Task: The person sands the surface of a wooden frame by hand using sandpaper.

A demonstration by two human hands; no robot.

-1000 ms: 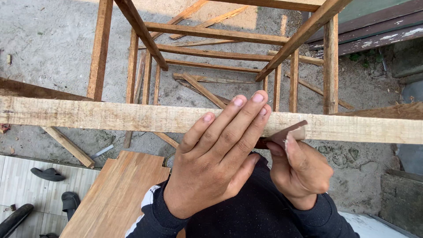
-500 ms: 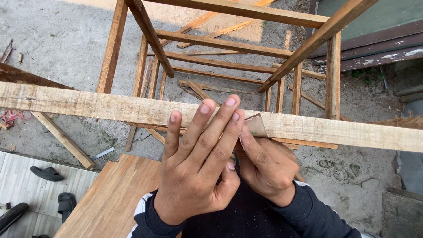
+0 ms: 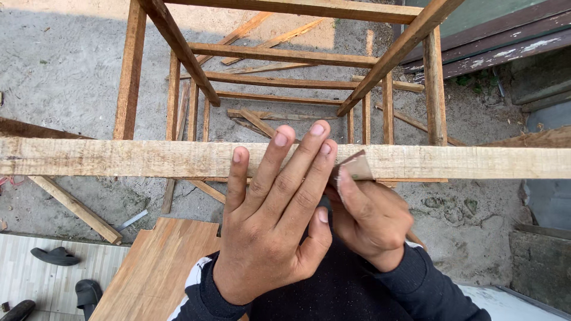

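Right hand (image 3: 372, 217) grip pinching sandpaper (image 3: 355, 167), plank (image 3: 119, 158) lying left-right

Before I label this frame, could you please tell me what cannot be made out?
Head view only:
- Small brownish abrasive piece: mostly hidden by the right hand and left hand.
- Pale rough-sawn wooden rail: both ends cut off by frame edges.
- Dark sandals: partly cut off at the bottom-left.

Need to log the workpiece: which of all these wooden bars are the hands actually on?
The pale, rough horizontal bar crossing the whole view nearest the camera. The left hand lies flat on it; the right hand touches it. The darker frame bars are untouched.
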